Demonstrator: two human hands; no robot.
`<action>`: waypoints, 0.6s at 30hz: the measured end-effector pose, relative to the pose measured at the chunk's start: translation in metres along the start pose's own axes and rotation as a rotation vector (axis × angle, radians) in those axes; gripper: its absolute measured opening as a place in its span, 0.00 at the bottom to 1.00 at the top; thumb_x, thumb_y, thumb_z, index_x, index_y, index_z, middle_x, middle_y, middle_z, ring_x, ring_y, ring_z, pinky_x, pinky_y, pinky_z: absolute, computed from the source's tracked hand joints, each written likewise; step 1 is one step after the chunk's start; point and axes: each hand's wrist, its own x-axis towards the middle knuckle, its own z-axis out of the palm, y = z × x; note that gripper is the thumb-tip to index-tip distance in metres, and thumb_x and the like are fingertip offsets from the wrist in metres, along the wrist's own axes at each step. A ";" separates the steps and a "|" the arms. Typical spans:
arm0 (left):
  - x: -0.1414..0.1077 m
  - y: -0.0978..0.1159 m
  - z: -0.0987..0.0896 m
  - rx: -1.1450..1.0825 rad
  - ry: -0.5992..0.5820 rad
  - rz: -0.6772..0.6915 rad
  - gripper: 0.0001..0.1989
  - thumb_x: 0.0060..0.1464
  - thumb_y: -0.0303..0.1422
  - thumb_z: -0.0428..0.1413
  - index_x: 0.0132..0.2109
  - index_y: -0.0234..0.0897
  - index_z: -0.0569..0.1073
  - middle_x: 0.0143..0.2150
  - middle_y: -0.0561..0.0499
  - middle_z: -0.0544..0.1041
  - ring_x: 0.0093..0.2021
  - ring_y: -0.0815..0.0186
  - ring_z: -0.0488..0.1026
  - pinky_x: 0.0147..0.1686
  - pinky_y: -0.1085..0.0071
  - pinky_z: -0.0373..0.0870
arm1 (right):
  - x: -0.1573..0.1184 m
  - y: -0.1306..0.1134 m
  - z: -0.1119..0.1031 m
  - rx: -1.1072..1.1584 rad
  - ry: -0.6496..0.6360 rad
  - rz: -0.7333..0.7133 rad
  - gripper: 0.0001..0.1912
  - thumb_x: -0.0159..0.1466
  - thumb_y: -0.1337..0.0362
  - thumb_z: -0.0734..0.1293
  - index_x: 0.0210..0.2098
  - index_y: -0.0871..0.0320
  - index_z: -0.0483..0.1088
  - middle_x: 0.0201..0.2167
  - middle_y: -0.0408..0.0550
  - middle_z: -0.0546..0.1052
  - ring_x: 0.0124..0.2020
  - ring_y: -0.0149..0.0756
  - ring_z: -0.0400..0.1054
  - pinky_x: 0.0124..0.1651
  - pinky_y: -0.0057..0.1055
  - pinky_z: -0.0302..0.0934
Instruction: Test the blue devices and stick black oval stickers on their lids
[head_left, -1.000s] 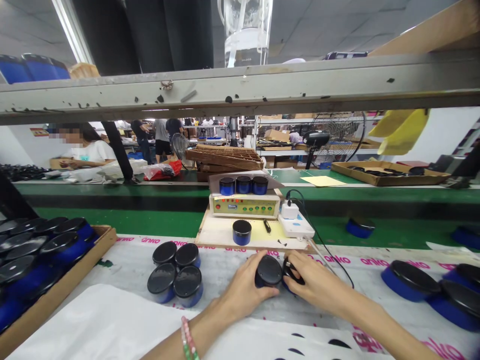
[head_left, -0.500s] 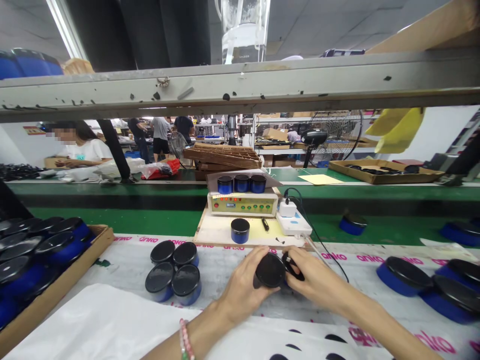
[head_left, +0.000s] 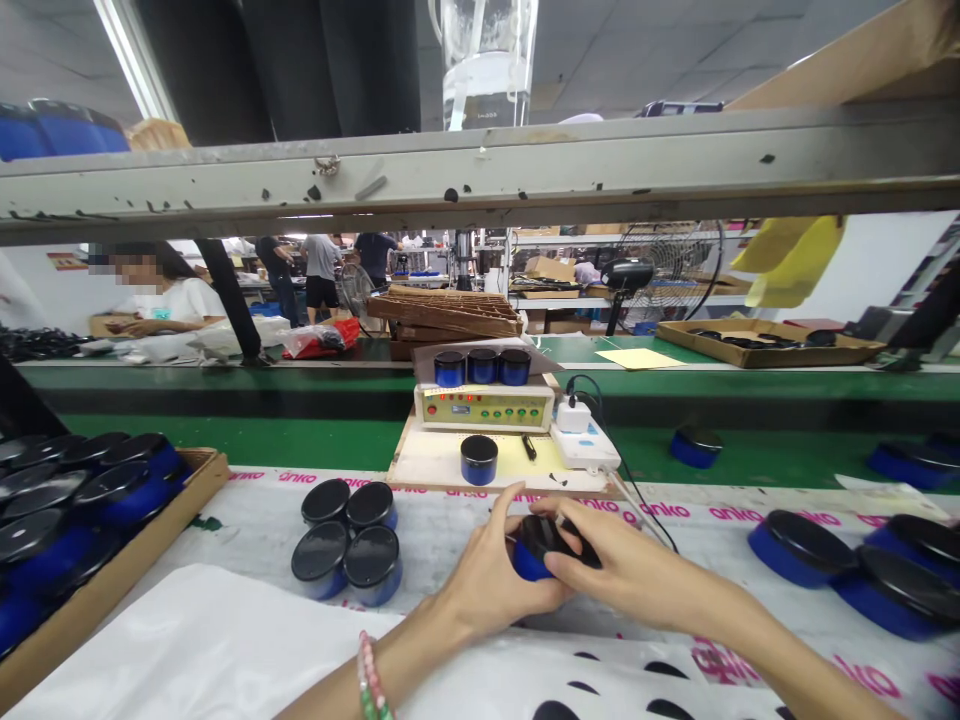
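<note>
Clasping a tilted blue jar with a black lid, the left hand and right hand curl their fingers tightly around it over the white-sheeted surface; four similar jars stand clustered nearby; a cardboard tray of more jars sits toward the left edge.

The room was evenly bright under a ceiling light far ahead and left of the hands, with only soft shadows beneath the left hand and right hand. Black jar lids left of the hands showed pale glare. The metal rail beyond them bowed slightly toward the frame edges, while the picture stayed fairly sharp.
</note>
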 end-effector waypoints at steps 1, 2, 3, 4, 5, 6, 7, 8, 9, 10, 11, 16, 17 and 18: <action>0.000 0.002 0.000 -0.001 -0.011 0.003 0.51 0.42 0.34 0.64 0.66 0.41 0.41 0.45 0.51 0.77 0.41 0.61 0.75 0.46 0.64 0.69 | 0.001 -0.003 0.001 0.008 0.000 0.005 0.07 0.61 0.62 0.60 0.38 0.56 0.64 0.32 0.45 0.70 0.32 0.36 0.63 0.35 0.31 0.59; 0.000 0.005 0.000 0.023 -0.009 0.008 0.51 0.41 0.35 0.64 0.66 0.42 0.41 0.46 0.50 0.77 0.42 0.61 0.74 0.47 0.63 0.69 | 0.001 -0.004 0.002 0.011 0.011 0.013 0.06 0.61 0.61 0.59 0.37 0.56 0.64 0.31 0.45 0.70 0.31 0.35 0.62 0.34 0.31 0.58; 0.001 0.007 0.000 0.077 0.008 0.022 0.52 0.40 0.35 0.65 0.66 0.42 0.42 0.47 0.50 0.76 0.44 0.59 0.73 0.48 0.61 0.68 | 0.002 -0.005 0.004 0.015 0.027 0.017 0.06 0.61 0.61 0.59 0.36 0.56 0.63 0.31 0.45 0.70 0.30 0.35 0.62 0.34 0.31 0.58; 0.001 0.010 0.000 0.155 0.034 0.050 0.52 0.39 0.35 0.65 0.65 0.41 0.44 0.49 0.48 0.75 0.47 0.57 0.72 0.50 0.60 0.67 | 0.003 -0.005 0.005 0.016 0.051 0.023 0.07 0.61 0.61 0.59 0.35 0.57 0.63 0.31 0.45 0.70 0.30 0.35 0.62 0.34 0.31 0.57; 0.001 0.012 -0.001 0.246 0.061 0.094 0.52 0.38 0.34 0.66 0.65 0.41 0.46 0.51 0.47 0.73 0.50 0.55 0.69 0.51 0.58 0.66 | 0.004 -0.004 0.007 0.018 0.077 0.034 0.07 0.61 0.60 0.59 0.35 0.57 0.63 0.30 0.45 0.69 0.30 0.34 0.61 0.33 0.31 0.57; 0.001 0.014 -0.001 0.342 0.083 0.152 0.51 0.37 0.32 0.66 0.65 0.40 0.47 0.53 0.46 0.72 0.52 0.54 0.67 0.53 0.57 0.65 | 0.005 -0.004 0.008 0.027 0.103 0.051 0.08 0.61 0.59 0.59 0.34 0.57 0.62 0.28 0.44 0.68 0.29 0.34 0.60 0.32 0.31 0.56; 0.001 0.016 -0.001 0.434 0.099 0.219 0.50 0.38 0.30 0.65 0.65 0.39 0.47 0.55 0.45 0.70 0.53 0.53 0.64 0.54 0.56 0.63 | 0.006 -0.003 0.010 0.051 0.127 0.067 0.08 0.61 0.58 0.59 0.33 0.57 0.62 0.27 0.43 0.67 0.28 0.33 0.60 0.31 0.30 0.56; 0.000 0.018 -0.002 0.514 0.108 0.286 0.50 0.39 0.28 0.64 0.65 0.39 0.46 0.55 0.45 0.69 0.53 0.52 0.63 0.54 0.55 0.62 | 0.007 -0.002 0.011 0.092 0.150 0.078 0.09 0.62 0.57 0.58 0.32 0.57 0.62 0.26 0.42 0.66 0.28 0.33 0.59 0.31 0.30 0.56; 0.000 0.020 -0.003 0.579 0.111 0.347 0.50 0.40 0.27 0.63 0.66 0.40 0.44 0.56 0.45 0.68 0.53 0.52 0.63 0.54 0.54 0.62 | 0.008 -0.002 0.012 0.148 0.175 0.083 0.10 0.62 0.56 0.58 0.32 0.57 0.62 0.26 0.42 0.65 0.28 0.33 0.60 0.30 0.29 0.56; 0.000 0.022 -0.004 0.635 0.116 0.397 0.50 0.42 0.26 0.62 0.66 0.41 0.42 0.57 0.45 0.68 0.52 0.52 0.63 0.54 0.53 0.62 | 0.009 -0.002 0.013 0.214 0.197 0.082 0.10 0.62 0.56 0.58 0.32 0.56 0.61 0.26 0.42 0.65 0.29 0.33 0.61 0.31 0.29 0.57; -0.001 0.023 -0.005 0.680 0.122 0.436 0.49 0.43 0.25 0.61 0.66 0.42 0.41 0.57 0.45 0.67 0.52 0.52 0.62 0.53 0.53 0.61 | 0.009 -0.002 0.014 0.285 0.220 0.078 0.11 0.61 0.55 0.59 0.31 0.56 0.61 0.27 0.42 0.66 0.31 0.34 0.62 0.32 0.29 0.58; -0.004 0.032 -0.007 0.735 0.112 0.492 0.46 0.49 0.25 0.57 0.66 0.45 0.39 0.57 0.46 0.67 0.49 0.53 0.63 0.50 0.55 0.63 | 0.010 -0.006 0.017 0.559 0.293 0.048 0.12 0.60 0.53 0.62 0.30 0.56 0.60 0.30 0.43 0.66 0.37 0.36 0.64 0.38 0.30 0.62; -0.005 0.034 -0.007 0.741 0.107 0.488 0.45 0.49 0.26 0.57 0.66 0.45 0.39 0.57 0.45 0.67 0.49 0.53 0.63 0.49 0.55 0.63 | 0.011 -0.006 0.018 0.575 0.301 0.046 0.13 0.59 0.53 0.62 0.30 0.56 0.59 0.30 0.43 0.66 0.36 0.36 0.63 0.38 0.30 0.63; -0.004 0.036 -0.007 0.755 0.098 0.478 0.43 0.50 0.26 0.56 0.66 0.44 0.40 0.57 0.45 0.67 0.48 0.53 0.63 0.49 0.55 0.63 | 0.012 -0.006 0.018 0.565 0.306 0.045 0.14 0.60 0.52 0.62 0.30 0.56 0.59 0.30 0.42 0.66 0.36 0.36 0.64 0.38 0.31 0.63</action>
